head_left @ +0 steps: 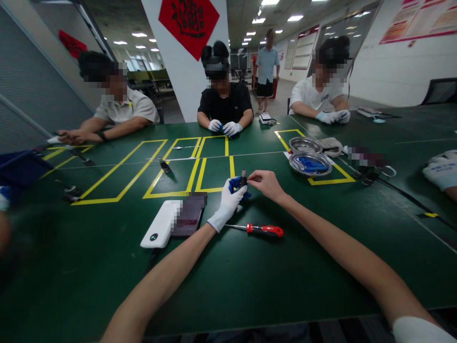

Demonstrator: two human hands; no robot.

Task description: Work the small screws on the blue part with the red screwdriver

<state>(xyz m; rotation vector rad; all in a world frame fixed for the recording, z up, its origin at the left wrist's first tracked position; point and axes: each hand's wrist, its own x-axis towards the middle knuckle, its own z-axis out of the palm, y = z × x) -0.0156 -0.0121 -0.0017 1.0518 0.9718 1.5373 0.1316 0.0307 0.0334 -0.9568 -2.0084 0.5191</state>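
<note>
My left hand (pixel 229 200), in a white glove, is closed around a small black cylinder with a metal tip (pixel 243 178), held upright above the table. Blue material shows around the gloved fingers; I cannot tell whether it belongs to the glove. My right hand (pixel 266 185) is bare, its thumb and fingers pinched together right beside the black cylinder. Whatever is in that pinch, if anything, is too small to make out. Below both hands lies a screwdriver (pixel 264 230) with a red and black handle, its shaft tip hidden behind my left wrist.
Left of my hands are a white phone-like device (pixel 162 224) and a dark phone (pixel 188 214). A similar black cylinder (pixel 164 165) stands farther off. Metal bowls (pixel 310 171), one holding blue material, sit to the right. Yellow tape (pixel 198 174) marks the green table (pixel 228 286). Several people sit around it.
</note>
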